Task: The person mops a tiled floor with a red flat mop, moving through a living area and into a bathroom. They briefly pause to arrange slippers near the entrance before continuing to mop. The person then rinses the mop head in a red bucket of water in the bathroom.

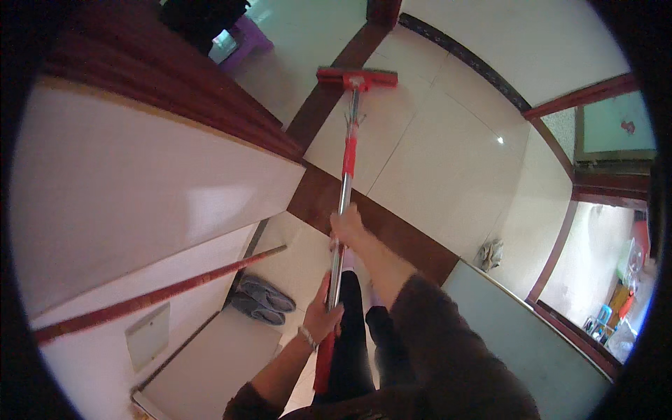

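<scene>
A sponge mop with a red head [357, 79] and a metal pole [345, 191] stretches away from my body. Its head rests at the dark floor strip and overlaps the pale tiles. Around the middle of the pole, just below a red collar [349, 156], my right hand [348, 226] is closed. My left hand [322, 319], with a bracelet at the wrist, grips lower down, near the red end of the handle [324, 362].
A pair of grey slippers [262, 300] lies by the left wall. A crumpled cloth [491, 254] sits against the right wall. Dark red door frames [173, 100] edge the doorway at left. Beyond it stands a purple stool [247, 44]. A dark brown strip [378, 223] crosses the tiled floor.
</scene>
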Tool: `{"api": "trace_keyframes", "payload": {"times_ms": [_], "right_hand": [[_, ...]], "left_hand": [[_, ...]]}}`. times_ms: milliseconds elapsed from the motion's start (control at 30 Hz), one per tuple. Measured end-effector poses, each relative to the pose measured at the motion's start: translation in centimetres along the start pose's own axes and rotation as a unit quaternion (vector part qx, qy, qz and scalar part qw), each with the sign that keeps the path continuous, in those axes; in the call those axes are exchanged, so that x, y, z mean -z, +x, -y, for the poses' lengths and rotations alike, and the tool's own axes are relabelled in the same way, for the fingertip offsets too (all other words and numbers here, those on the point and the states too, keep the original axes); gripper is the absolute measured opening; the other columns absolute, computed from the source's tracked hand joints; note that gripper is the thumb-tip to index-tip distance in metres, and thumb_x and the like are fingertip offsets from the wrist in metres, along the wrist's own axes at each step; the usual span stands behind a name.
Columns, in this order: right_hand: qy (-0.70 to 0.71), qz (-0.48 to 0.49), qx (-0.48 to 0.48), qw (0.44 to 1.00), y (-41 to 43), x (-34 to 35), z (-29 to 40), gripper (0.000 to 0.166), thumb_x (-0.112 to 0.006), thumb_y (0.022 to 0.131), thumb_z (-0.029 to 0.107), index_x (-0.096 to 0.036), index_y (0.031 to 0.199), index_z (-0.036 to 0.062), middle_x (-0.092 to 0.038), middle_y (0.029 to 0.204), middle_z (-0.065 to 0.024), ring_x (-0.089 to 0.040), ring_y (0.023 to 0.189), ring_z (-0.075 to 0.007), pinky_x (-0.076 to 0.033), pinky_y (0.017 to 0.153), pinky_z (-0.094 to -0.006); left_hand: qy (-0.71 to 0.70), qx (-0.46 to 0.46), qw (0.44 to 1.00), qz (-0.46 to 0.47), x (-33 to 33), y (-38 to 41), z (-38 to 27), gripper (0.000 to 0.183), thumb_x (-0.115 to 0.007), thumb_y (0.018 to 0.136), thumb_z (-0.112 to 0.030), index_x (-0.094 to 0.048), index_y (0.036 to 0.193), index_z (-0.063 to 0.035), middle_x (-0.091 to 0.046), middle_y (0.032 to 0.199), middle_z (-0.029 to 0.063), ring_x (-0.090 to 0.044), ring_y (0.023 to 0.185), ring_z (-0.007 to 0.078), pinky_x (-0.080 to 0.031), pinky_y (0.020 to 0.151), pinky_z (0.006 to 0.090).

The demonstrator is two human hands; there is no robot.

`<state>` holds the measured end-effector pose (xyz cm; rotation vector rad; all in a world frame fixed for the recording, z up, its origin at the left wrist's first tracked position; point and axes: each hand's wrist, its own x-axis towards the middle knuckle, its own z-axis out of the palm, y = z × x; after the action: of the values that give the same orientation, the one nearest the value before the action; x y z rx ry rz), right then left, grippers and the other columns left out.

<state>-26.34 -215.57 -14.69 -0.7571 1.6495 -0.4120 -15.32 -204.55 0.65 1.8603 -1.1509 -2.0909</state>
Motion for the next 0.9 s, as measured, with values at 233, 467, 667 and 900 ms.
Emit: {"api": "trace_keyframes", "payload": {"times_ms": [233, 467, 667, 900], "right_hand": [[0.072, -0.038, -0.01, 0.997, -4.3, -5.7, -2.1, 0.036, -0.055, 0.081, 0.021, -0.032, 0.093, -0.0038, -0.049, 0.065, -0.0142, -0.055, 0.048, -0.0239, -0.045, 0.04, -0.0363], [0.052, 0.027, -0.084, 0.995, -12.9, -6.9, -1.3, 0.04, -0.053, 0.083, 0.019, -0.024, 0.091, -0.0064, -0.054, 0.07, -0.018, -0.061, 0.053, -0.0255, -0.049, 0.041, -0.0347], [0.188, -0.095, -0.071, 0.975, 4.2, 5.0, 7.1, 0.03, -0.052, 0.084, 0.022, -0.033, 0.09, -0.0011, -0.049, 0.058, -0.0107, -0.053, 0.044, -0.0196, -0.045, 0.039, -0.0339], [0.093, -0.139, -0.055, 0.984, 15.0, 20.1, 8.5, 0.029, -0.053, 0.084, 0.023, -0.038, 0.083, -0.0021, -0.049, 0.058, -0.0085, -0.053, 0.044, -0.0193, -0.043, 0.038, -0.0332]], "left_hand": [[0.116, 0.054, 0.992, -0.001, 4.3, -4.8, 3.1, 0.074, -0.05, 0.078, -0.007, -0.009, 0.139, -0.0198, -0.057, 0.072, 0.0108, -0.056, 0.05, 0.0172, -0.049, 0.048, 0.0317], [0.112, 0.094, 0.989, 0.014, 6.4, -13.0, 2.5, 0.075, -0.054, 0.075, -0.008, -0.013, 0.137, -0.0071, -0.042, 0.121, 0.0184, -0.044, 0.103, 0.0235, -0.039, 0.082, 0.031], [0.097, 0.077, 0.991, 0.042, 4.1, 4.8, -9.8, 0.075, -0.048, 0.073, -0.003, -0.015, 0.138, -0.0186, -0.057, 0.094, 0.0163, -0.057, 0.065, 0.0207, -0.048, 0.056, 0.0304], [0.118, 0.037, 0.99, 0.066, -3.2, 16.8, -19.3, 0.076, -0.047, 0.072, -0.004, -0.014, 0.138, -0.021, -0.059, 0.082, 0.0191, -0.059, 0.069, 0.0276, -0.048, 0.06, 0.0326]]}}
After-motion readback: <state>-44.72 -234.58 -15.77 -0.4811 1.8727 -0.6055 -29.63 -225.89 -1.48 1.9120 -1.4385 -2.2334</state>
